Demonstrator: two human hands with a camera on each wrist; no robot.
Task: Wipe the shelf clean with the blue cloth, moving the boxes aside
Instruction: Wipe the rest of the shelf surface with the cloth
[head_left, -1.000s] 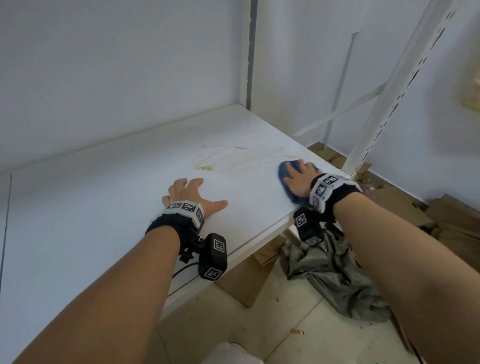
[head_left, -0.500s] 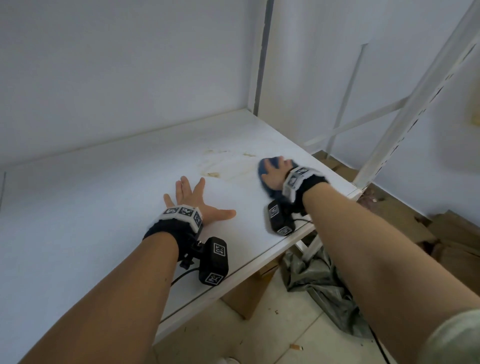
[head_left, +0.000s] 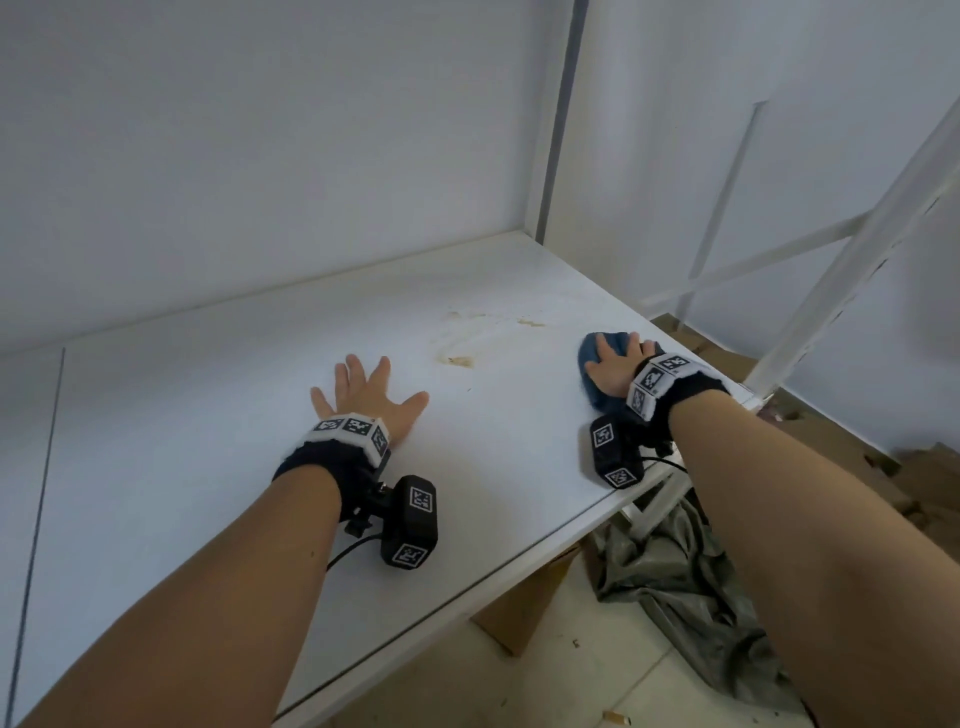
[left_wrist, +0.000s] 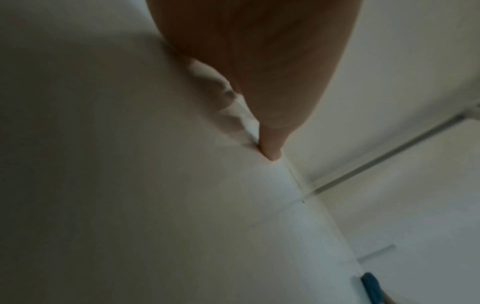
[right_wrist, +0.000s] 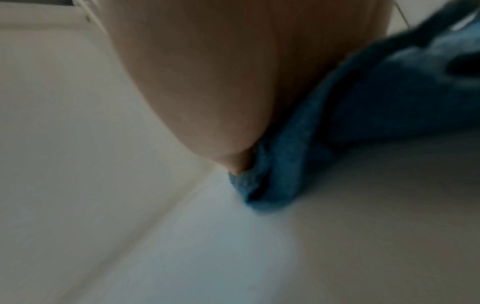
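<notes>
The white shelf (head_left: 208, 441) runs from the near left to the far right corner. My left hand (head_left: 366, 392) lies flat on it with fingers spread, holding nothing. My right hand (head_left: 615, 364) presses the bunched blue cloth (head_left: 592, 358) down near the shelf's right edge, fingers straight on top of it. Brownish stains (head_left: 467, 338) mark the shelf between the two hands, towards the back. The right wrist view shows the cloth (right_wrist: 337, 123) crumpled under my palm. A sliver of the cloth (left_wrist: 370, 286) appears in the left wrist view. No boxes stand on the shelf.
A white wall (head_left: 260, 130) backs the shelf, and a perforated white upright (head_left: 841, 270) stands at its right end. Below on the floor lie a crumpled grey-green sheet (head_left: 691, 587), a cardboard box (head_left: 524, 618) under the shelf and flattened cardboard (head_left: 893, 467) at the right.
My right hand slid the blue cloth left towards the stains, then back right near the shelf's edge. My left hand's fingers straightened and spread flat, staying in place.
</notes>
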